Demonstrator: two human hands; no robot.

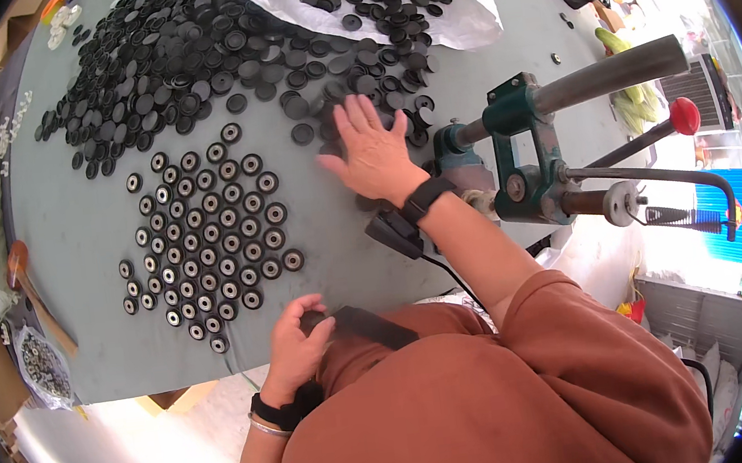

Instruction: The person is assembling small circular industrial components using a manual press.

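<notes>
Head view: black discs under right hand

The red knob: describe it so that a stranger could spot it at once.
Start at the grey table, then go to the green hand press at its right edge. The red knob caps a thin lever there, the only red ball among grey metal bars.

left hand: fingertips curled under, contents not determinable.
right hand: palm covers black discs beneath.
press machine: base hidden behind forearm.
bag, 9 o'clock: contents too small to identify.
</notes>
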